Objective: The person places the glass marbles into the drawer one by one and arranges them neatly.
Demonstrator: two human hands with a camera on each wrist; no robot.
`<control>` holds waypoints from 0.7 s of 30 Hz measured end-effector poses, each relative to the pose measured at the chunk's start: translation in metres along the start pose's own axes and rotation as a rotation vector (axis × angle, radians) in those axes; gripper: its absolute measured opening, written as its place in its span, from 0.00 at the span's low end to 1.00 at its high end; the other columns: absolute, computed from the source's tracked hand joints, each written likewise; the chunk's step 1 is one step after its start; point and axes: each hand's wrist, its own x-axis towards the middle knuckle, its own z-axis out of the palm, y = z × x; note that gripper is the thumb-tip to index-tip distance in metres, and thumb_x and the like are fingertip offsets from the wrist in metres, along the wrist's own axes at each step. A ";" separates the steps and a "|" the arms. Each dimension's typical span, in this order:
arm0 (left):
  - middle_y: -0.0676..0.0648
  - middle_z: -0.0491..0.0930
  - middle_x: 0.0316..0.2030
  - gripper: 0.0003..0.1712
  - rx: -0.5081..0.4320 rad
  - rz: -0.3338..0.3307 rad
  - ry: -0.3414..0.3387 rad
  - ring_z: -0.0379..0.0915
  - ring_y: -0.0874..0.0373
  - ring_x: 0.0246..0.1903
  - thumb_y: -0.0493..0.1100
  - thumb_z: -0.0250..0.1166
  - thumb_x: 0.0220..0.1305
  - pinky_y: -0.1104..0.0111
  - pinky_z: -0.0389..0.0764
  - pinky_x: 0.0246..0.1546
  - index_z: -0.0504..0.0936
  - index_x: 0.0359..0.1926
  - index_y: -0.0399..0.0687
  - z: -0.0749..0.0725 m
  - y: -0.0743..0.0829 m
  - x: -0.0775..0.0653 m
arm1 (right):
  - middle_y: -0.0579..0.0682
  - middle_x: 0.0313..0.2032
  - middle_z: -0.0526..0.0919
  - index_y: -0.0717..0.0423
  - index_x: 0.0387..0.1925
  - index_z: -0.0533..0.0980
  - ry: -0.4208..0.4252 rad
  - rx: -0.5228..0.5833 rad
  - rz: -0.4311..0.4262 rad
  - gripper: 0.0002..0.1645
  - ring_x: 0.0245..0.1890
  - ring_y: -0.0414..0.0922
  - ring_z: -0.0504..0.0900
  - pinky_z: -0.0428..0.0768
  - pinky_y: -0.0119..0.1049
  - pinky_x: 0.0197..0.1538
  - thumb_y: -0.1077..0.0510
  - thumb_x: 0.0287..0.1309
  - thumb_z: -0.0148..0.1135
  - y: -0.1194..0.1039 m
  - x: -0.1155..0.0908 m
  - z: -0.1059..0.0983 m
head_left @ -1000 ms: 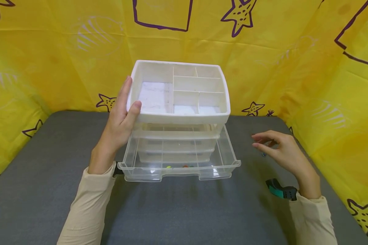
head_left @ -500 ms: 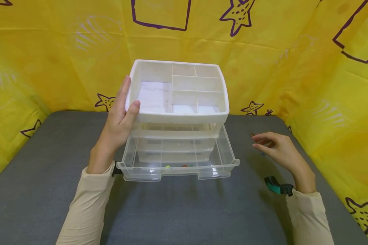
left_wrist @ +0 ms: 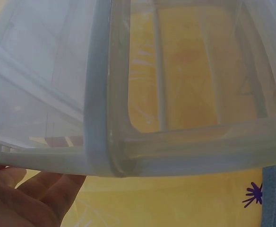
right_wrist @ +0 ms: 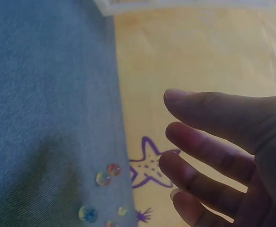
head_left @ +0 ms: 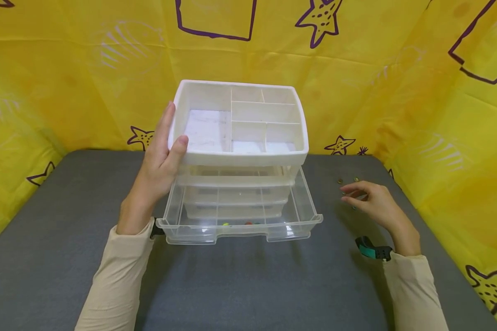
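Observation:
In the head view a white drawer organizer [head_left: 240, 158] with a divided top tray stands at the middle. Its clear bottom drawer [head_left: 290, 232] is pulled out towards me, with a few small coloured bits, one yellow-green [head_left: 226, 224], near its front. My left hand [head_left: 151, 177] holds the organizer's left side, thumb over the front rim. My right hand [head_left: 374, 202] hovers above the table with fingers loosely bent and nothing visible between them. Several glass marbles lie below and beyond it; the right wrist view shows a blue marble [right_wrist: 88, 214] and a red one [right_wrist: 114, 169].
A dark grey cloth [head_left: 248, 285] covers the table. Yellow patterned fabric [head_left: 240, 59] stands as walls at the back and both sides. The right wrist wears a black and green strap [head_left: 372, 249].
My right hand has drifted slightly left, and more marbles show beyond it. The left hand and the organizer hardly move.

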 end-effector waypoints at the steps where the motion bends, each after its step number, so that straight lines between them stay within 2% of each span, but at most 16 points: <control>1: 0.47 0.47 0.79 0.36 0.001 0.001 0.000 0.44 0.55 0.77 0.41 0.50 0.75 0.61 0.45 0.76 0.48 0.79 0.45 0.000 0.000 0.000 | 0.58 0.42 0.88 0.60 0.46 0.84 -0.006 -0.003 0.007 0.14 0.34 0.30 0.80 0.79 0.25 0.37 0.61 0.57 0.70 0.002 0.000 0.001; 7: 0.47 0.47 0.79 0.36 0.002 0.002 0.000 0.44 0.54 0.77 0.41 0.49 0.74 0.60 0.45 0.76 0.49 0.78 0.45 0.000 0.000 0.000 | 0.60 0.45 0.86 0.62 0.49 0.83 -0.038 0.007 0.047 0.17 0.37 0.43 0.84 0.78 0.24 0.38 0.59 0.58 0.70 0.012 -0.001 0.004; 14: 0.48 0.47 0.79 0.36 -0.001 -0.006 -0.002 0.43 0.55 0.77 0.42 0.50 0.75 0.60 0.45 0.76 0.48 0.79 0.46 0.000 0.000 -0.001 | 0.62 0.47 0.84 0.60 0.50 0.83 -0.045 0.004 0.086 0.18 0.39 0.44 0.84 0.78 0.24 0.39 0.57 0.59 0.69 0.025 -0.003 0.007; 17: 0.47 0.47 0.79 0.36 -0.001 -0.012 -0.003 0.44 0.55 0.77 0.42 0.50 0.75 0.60 0.44 0.76 0.48 0.79 0.46 -0.001 0.000 -0.001 | 0.62 0.49 0.84 0.60 0.51 0.82 -0.058 -0.002 0.110 0.19 0.41 0.49 0.83 0.78 0.25 0.39 0.55 0.61 0.68 0.030 -0.004 0.007; 21: 0.46 0.47 0.79 0.37 -0.002 -0.014 -0.003 0.44 0.55 0.76 0.42 0.50 0.75 0.60 0.45 0.76 0.48 0.79 0.46 -0.001 0.001 0.000 | 0.63 0.50 0.83 0.60 0.52 0.82 -0.077 -0.010 0.135 0.20 0.44 0.57 0.83 0.81 0.35 0.42 0.55 0.62 0.67 0.033 -0.004 0.008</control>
